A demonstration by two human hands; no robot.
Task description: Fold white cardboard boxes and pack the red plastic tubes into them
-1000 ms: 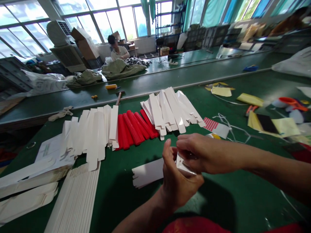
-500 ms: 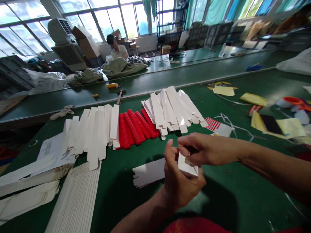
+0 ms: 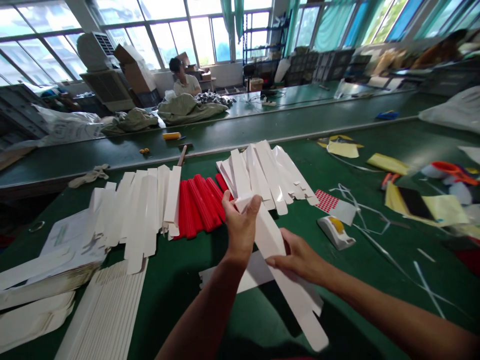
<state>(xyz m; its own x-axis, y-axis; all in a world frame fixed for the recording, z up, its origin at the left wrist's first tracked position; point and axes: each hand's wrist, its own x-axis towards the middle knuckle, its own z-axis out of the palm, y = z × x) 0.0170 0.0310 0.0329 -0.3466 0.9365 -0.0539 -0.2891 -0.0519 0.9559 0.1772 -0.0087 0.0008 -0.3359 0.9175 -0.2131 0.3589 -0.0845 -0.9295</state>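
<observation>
Long white card strip (image 3: 270, 241) held up over the green tabletop (image 3: 360, 300); free end unsupported.
Left hand (image 3: 242, 225) pinches its top, right hand (image 3: 296, 260) fingers along its edge, grip unclear. Slack hold risks creasing or snagging the red strips (image 3: 198, 210).

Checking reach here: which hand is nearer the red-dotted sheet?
Right hand, just below and left of the red-dotted sheet; left hand sits farther left, past the long white card strip.

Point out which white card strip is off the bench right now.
The long white card strip held up in both hands: left hand at its upper end, right hand at its middle. The others lie on the green bench.
</observation>
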